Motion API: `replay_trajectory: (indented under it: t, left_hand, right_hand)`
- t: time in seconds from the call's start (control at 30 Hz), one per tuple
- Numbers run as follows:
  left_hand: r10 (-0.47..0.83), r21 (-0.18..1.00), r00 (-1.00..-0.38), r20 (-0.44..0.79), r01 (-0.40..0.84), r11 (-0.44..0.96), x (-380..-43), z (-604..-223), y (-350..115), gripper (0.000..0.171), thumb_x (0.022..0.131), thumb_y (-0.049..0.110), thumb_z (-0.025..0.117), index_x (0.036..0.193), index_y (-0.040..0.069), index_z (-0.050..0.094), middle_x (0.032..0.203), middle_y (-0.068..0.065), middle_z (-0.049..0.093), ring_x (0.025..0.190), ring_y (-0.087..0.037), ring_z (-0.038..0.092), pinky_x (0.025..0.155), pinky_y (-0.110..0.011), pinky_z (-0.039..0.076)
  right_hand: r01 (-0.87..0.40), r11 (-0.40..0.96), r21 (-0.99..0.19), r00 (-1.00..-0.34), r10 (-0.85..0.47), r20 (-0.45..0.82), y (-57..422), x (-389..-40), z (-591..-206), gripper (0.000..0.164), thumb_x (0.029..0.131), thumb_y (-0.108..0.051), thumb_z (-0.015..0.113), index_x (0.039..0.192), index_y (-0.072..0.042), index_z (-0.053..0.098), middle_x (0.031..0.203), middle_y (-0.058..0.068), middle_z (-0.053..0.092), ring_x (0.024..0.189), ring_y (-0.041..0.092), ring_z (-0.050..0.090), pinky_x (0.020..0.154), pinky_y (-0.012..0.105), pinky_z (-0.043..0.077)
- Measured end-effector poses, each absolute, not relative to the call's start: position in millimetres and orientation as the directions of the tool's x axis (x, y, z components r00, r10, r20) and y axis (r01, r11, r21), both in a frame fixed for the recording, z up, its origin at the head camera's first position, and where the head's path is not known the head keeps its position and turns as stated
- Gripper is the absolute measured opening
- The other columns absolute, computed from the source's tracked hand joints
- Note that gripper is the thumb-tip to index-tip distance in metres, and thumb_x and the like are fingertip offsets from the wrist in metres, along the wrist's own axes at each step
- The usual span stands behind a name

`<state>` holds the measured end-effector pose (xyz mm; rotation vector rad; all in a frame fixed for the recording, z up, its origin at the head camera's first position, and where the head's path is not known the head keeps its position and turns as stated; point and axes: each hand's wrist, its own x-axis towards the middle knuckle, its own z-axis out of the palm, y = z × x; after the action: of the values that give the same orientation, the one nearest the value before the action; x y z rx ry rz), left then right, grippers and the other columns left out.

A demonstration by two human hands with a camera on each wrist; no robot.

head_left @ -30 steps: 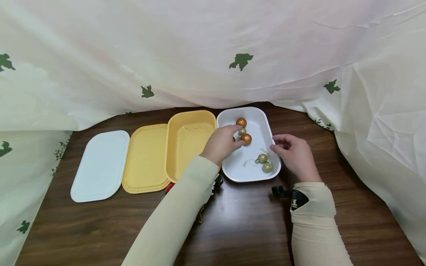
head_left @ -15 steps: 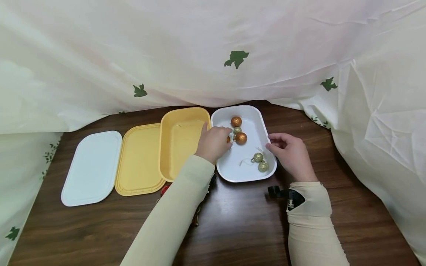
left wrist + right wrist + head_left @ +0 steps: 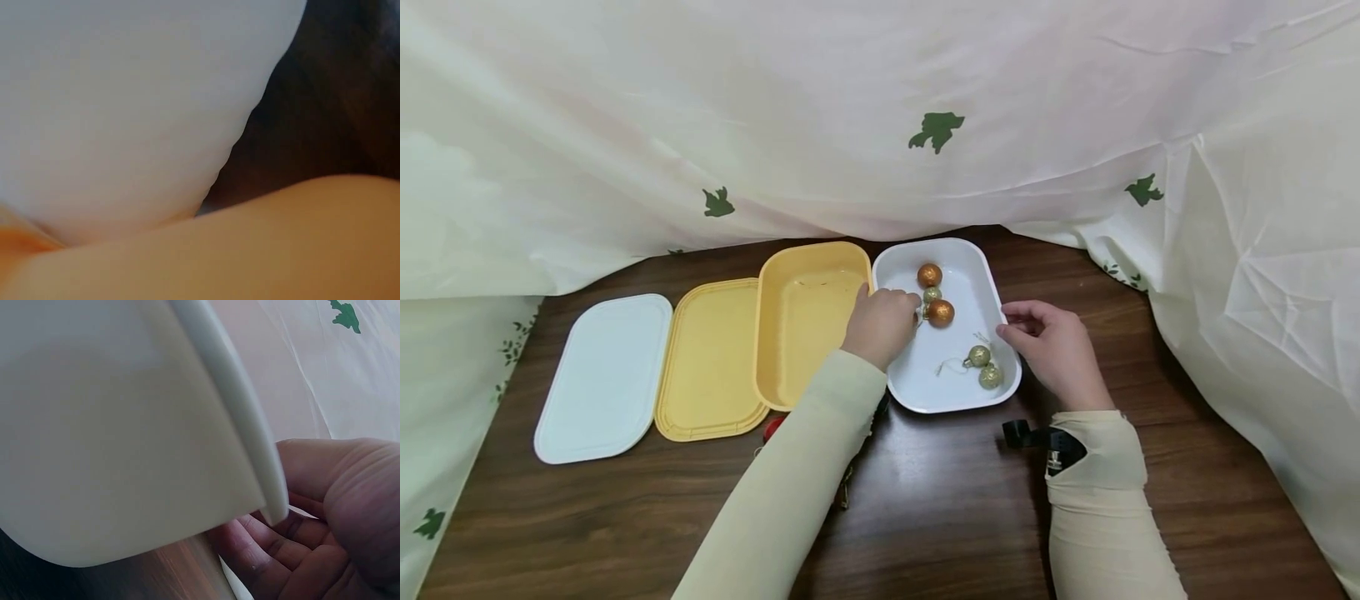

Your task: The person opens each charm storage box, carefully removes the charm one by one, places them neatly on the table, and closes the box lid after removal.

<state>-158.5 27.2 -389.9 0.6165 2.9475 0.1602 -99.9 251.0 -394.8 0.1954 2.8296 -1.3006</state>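
My left hand (image 3: 881, 327) reaches over the near left rim of the white plastic container (image 3: 970, 396). Its thumb and index finger pinch at an orange bauble, mostly hidden behind them. Two more orange baubles (image 3: 941, 313) and a small gold bauble (image 3: 932, 295) sit beside those fingertips. Toward the container's front lie two gold baubles (image 3: 990, 377) with white strings. My right hand (image 3: 1051, 346) holds the right rim; in the right wrist view its fingers (image 3: 250, 556) curl beneath that rim. The left wrist view shows mostly white wall and blurred skin.
Left of the white container stands a yellow container (image 3: 801, 333). Beyond it lie a yellow lid (image 3: 711, 362) and a white lid (image 3: 602, 379). Red baubles (image 3: 772, 428) peek out behind my left sleeve. A white cloth with green shapes (image 3: 937, 131) hangs around the dark wooden table (image 3: 940, 508).
My left hand has drawn back left toward the container's rim, uncovering more of the orange and gold baubles. The right hand keeps its place at the rim. The head view has shifted slightly.
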Motion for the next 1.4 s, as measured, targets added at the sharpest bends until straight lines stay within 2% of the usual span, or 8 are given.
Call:
replay_trajectory:
  t: [0.13, 0.37, 0.4, 0.47, 0.63, 1.03, 1.27, 1.4]
  left_hand:
    - [0.405, 0.199, -0.912, -0.071, 0.385, 0.901, -157, -391, 24, 0.016, 0.094, 0.023, 0.072, 0.110, 0.019, 0.073, 0.101, 0.000, 0.074, 0.098, -0.021, 0.069, 0.116, -0.060, 0.029]
    - [0.393, 0.376, -0.919, -0.020, 0.357, 0.855, -146, -383, 15, 0.035, 0.093, 0.025, 0.074, 0.127, 0.016, 0.070, 0.122, 0.001, 0.071, 0.118, -0.016, 0.063, 0.122, -0.054, 0.021]
    - [0.394, 0.400, -0.919, -0.005, 0.359, 0.843, -143, -382, 13, 0.036, 0.093, 0.026, 0.074, 0.127, 0.015, 0.070, 0.123, 0.000, 0.071, 0.118, -0.016, 0.063, 0.122, -0.052, 0.022]
    - [0.393, 0.445, -0.919, 0.025, 0.362, 0.819, -137, -379, 9, 0.036, 0.093, 0.027, 0.074, 0.127, 0.014, 0.070, 0.124, 0.000, 0.070, 0.118, -0.017, 0.063, 0.118, -0.045, 0.033]
    - [0.368, 0.539, -0.922, 0.118, 0.371, 0.756, -115, -374, -2, 0.036, 0.093, 0.027, 0.074, 0.125, 0.012, 0.071, 0.124, -0.002, 0.070, 0.115, -0.018, 0.064, 0.098, -0.034, 0.051]
    - [0.335, 0.616, -0.843, 0.421, 0.537, 0.577, -47, -374, -20, 0.036, 0.088, 0.021, 0.079, 0.121, 0.007, 0.072, 0.123, -0.004, 0.071, 0.117, -0.015, 0.065, 0.101, -0.028, 0.051]
    - [0.341, 0.705, -0.866, 0.365, 0.496, 0.506, -18, -393, -26, 0.038, 0.084, 0.016, 0.082, 0.119, 0.006, 0.072, 0.122, -0.005, 0.071, 0.110, -0.014, 0.067, 0.091, -0.024, 0.055]
    - [0.350, 0.709, -0.878, 0.327, 0.473, 0.524, -10, -401, -27, 0.037, 0.085, 0.018, 0.083, 0.119, 0.008, 0.073, 0.122, -0.002, 0.070, 0.113, -0.012, 0.065, 0.096, -0.024, 0.053]
  right_hand:
    - [0.114, 0.646, -0.755, -0.993, 0.098, -0.066, 250, -101, -394, 0.029, 0.095, -0.015, 0.070, 0.122, -0.003, 0.069, 0.105, 0.015, 0.070, 0.093, 0.026, 0.062, 0.072, 0.025, 0.052]
    - [0.121, 0.643, -0.756, -0.992, 0.095, -0.078, 248, -102, -392, 0.031, 0.096, -0.017, 0.069, 0.123, -0.003, 0.069, 0.108, 0.016, 0.069, 0.095, 0.027, 0.061, 0.074, 0.028, 0.052]
    - [0.124, 0.643, -0.756, -0.992, 0.096, -0.081, 248, -102, -392, 0.031, 0.096, -0.018, 0.069, 0.124, -0.004, 0.069, 0.108, 0.016, 0.069, 0.095, 0.028, 0.061, 0.075, 0.029, 0.053]
    - [0.132, 0.638, -0.759, -0.991, 0.104, -0.086, 247, -103, -392, 0.031, 0.096, -0.019, 0.069, 0.124, -0.004, 0.068, 0.109, 0.016, 0.068, 0.096, 0.028, 0.061, 0.076, 0.031, 0.053]
    - [0.167, 0.622, -0.765, -0.985, 0.139, -0.102, 245, -103, -393, 0.031, 0.097, -0.020, 0.069, 0.124, -0.004, 0.068, 0.110, 0.016, 0.068, 0.098, 0.028, 0.060, 0.078, 0.032, 0.053]
    - [0.233, 0.550, -0.802, -0.963, 0.245, -0.112, 235, -104, -395, 0.030, 0.096, -0.019, 0.070, 0.122, -0.004, 0.070, 0.111, 0.016, 0.069, 0.098, 0.026, 0.062, 0.072, 0.018, 0.051]
    - [0.223, 0.504, -0.835, -0.962, 0.250, -0.107, 237, -103, -399, 0.032, 0.097, -0.022, 0.069, 0.124, -0.006, 0.070, 0.115, 0.014, 0.069, 0.099, 0.023, 0.060, 0.072, 0.016, 0.050]
    - [0.240, 0.480, -0.844, -0.959, 0.252, -0.130, 240, -103, -401, 0.033, 0.098, -0.024, 0.068, 0.127, -0.007, 0.069, 0.118, 0.013, 0.068, 0.101, 0.021, 0.057, 0.073, 0.017, 0.050]
